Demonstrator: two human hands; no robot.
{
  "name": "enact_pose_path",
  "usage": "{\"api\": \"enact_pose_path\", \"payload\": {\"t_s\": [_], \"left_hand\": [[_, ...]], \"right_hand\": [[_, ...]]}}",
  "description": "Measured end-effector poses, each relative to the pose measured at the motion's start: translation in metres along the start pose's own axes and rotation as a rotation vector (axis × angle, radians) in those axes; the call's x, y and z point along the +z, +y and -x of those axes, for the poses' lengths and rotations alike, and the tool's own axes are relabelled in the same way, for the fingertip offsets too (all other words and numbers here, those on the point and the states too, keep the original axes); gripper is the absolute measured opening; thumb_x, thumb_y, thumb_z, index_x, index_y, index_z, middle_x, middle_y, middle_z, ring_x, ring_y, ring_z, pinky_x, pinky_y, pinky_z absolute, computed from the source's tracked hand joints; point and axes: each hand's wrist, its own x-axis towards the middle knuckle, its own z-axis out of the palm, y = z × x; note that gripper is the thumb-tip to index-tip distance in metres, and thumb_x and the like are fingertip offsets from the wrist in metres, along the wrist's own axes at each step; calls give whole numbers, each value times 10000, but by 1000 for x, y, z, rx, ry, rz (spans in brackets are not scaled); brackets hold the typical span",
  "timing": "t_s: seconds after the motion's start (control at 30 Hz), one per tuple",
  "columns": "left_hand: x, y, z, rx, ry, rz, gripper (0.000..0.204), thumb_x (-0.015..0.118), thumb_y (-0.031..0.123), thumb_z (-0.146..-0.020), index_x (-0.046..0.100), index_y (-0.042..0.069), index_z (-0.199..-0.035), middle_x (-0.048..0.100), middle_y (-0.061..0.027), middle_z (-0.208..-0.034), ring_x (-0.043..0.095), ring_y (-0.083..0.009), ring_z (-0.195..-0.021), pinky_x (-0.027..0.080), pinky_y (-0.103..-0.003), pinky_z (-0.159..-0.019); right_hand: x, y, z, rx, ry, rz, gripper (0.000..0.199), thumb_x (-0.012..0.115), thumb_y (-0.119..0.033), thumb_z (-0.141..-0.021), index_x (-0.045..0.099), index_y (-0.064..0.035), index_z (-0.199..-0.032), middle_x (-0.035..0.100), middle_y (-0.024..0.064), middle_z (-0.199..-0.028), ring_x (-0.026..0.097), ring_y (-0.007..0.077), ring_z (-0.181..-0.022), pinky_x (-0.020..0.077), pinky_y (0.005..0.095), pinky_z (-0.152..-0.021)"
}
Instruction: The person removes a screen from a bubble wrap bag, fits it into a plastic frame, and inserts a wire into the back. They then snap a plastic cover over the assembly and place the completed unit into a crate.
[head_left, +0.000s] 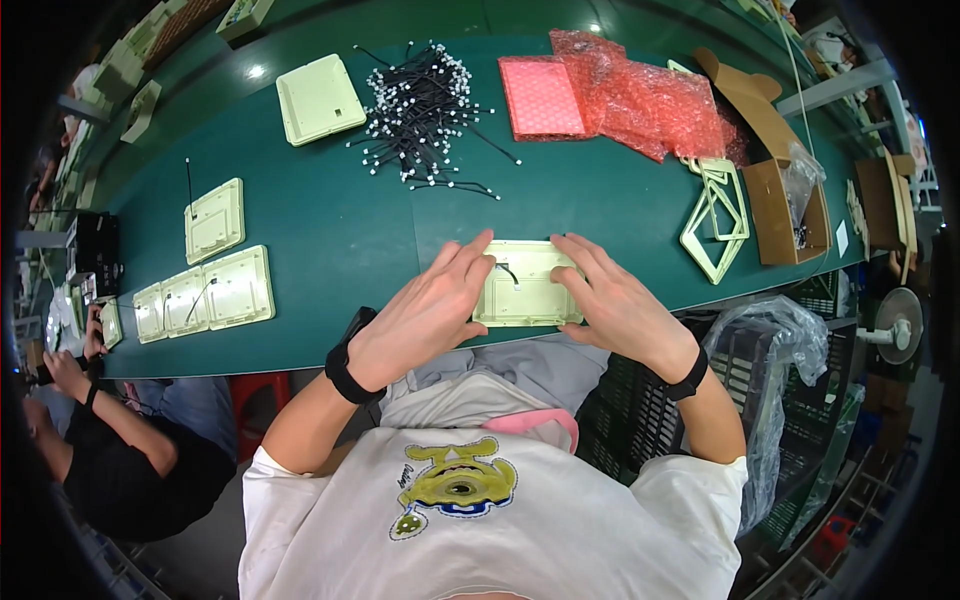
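Observation:
At the table's near edge lies a pale green plastic housing (528, 303), open side up. A short black cable (509, 272) with a white connector sits inside it, toward its upper left. My left hand (425, 310) grips the housing's left side, with fingers along the rim and the thumb near its lower corner. On the opposite side my right hand (628, 308) holds the right edge, some fingertips at the top corner and the thumb low down. Both palms partly cover the housing's sides. Black bands circle both wrists.
A pile of black cables (425, 110) with white connectors lies beyond my hands, beside another pale housing (320, 100). Red bubble wrap (655, 105), pale frames (717, 222) and a cardboard box (780, 215) stand right. Several housings (237, 288) lie left, near a co-worker (150, 450).

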Motion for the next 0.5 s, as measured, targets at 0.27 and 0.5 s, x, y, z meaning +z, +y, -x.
{"api": "enact_pose_path", "payload": {"t_s": [0.27,0.5], "left_hand": [[2,-5,-10,51,-8,-22,756,930,68,-661,530,-92,-1283,476,-279,-1544,564,-407,-1249,588,-433,-999],[3,-7,-4,37,125,42,802,925,128,-674,524,-80,-1336,543,-249,-1470,566,-408,-1232,543,-457,-1012]], "right_hand": [[0,9,-2,12,-32,10,657,895,-159,-729,558,-29,-1277,452,195,-1571,462,390,-1455,469,463,-1160],[-12,-1,-11,-17,0,-32,675,898,-150,-719,555,-17,-1285,451,220,-1574,463,418,-1450,452,488,-1166]]}}
